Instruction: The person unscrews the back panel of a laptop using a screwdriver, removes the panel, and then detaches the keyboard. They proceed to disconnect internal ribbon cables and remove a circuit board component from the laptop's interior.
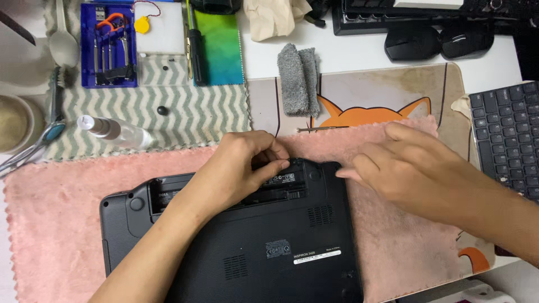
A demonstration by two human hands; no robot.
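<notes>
Black laptop (264, 235) lying bottom-up on the pink towel (56, 213).
Your left hand (236, 168) is pinching something, seemingly its battery latch, at its far edge; your right hand (415, 168) is lying flat, fingers together, beside its right corner.

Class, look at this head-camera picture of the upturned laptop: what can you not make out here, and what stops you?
- Battery bay of the laptop: partly covered by the left hand.
- Laptop's near edge: cut off by the bottom of the frame.
- Right hand fingertips: whether they touch the laptop is unclear.
- Keyboard: cut by the right edge.
- Blue tool case contents: too small.
</notes>
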